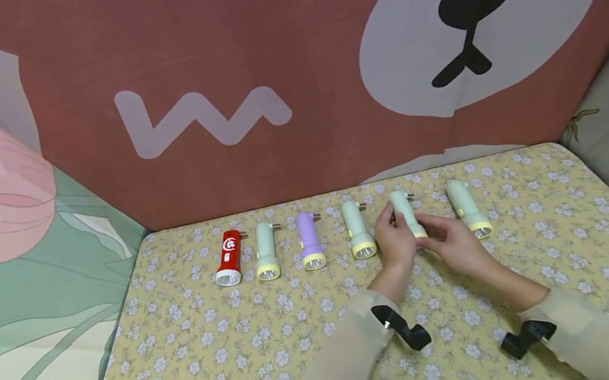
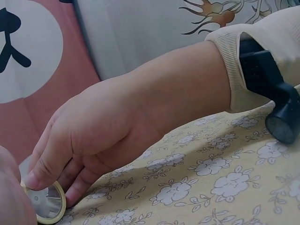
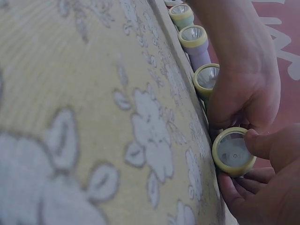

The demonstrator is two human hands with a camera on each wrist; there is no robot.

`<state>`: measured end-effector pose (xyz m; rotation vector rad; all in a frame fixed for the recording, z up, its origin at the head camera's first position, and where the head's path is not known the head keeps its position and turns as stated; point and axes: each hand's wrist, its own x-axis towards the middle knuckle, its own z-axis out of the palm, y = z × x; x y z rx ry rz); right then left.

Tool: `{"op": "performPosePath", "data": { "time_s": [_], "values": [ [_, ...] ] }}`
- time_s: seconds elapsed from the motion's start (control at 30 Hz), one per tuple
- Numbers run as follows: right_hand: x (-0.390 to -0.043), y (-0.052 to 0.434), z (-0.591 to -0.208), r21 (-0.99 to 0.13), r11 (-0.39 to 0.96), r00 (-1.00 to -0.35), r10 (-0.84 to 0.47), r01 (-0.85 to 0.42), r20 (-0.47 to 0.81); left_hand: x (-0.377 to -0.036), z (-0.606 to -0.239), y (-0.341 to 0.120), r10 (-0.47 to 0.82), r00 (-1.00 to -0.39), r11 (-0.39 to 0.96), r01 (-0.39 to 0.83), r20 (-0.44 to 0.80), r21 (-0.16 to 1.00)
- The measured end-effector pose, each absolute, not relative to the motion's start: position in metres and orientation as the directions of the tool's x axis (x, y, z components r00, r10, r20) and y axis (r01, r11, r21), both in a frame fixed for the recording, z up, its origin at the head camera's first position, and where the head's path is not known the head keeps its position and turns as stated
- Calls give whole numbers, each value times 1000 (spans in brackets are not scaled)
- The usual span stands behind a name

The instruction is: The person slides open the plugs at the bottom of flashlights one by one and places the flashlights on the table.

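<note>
A row of small plug-in flashlights lies on the floral cloth. Both my hands are at the mint-green flashlight second from the right, its prongs facing away from me. My left hand holds its body from the left side. With thumb and fingers, my right hand pinches its yellow-rimmed lens end. In the right wrist view the thumb lies on the rim and the other fingers are beneath it. Just right of my right hand lies another mint flashlight; left of my left hand is one more mint flashlight.
Farther left lie a purple flashlight, a mint flashlight and a red flashlight with a white head. A red cloth with a cartoon face hangs behind the table. Printed fabric borders the left side.
</note>
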<state>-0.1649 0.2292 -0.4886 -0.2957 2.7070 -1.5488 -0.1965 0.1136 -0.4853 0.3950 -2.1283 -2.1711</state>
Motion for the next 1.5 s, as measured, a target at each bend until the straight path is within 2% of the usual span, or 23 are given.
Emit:
{"op": "performPosePath", "data": {
  "time_s": [0.4,0.87,1.17,1.5],
  "values": [
    [-165,228,-488,-866,480,-983,-174,-139,61,-198,-487,112,-217,-969,-16,-118,-119,993],
    [-163,228,-482,-879,464,-983,-183,-108,24,-198,-485,113,-211,-964,-98,-146,-164,984],
    [-163,230,-485,-883,458,-982,-189,-104,18,-198,-485,113,-189,-971,-142,-118,-144,983],
    [-160,231,-481,-874,474,-979,-204,-109,12,-192,-487,110,-155,-985,-41,-68,-74,997]
  ]
}}
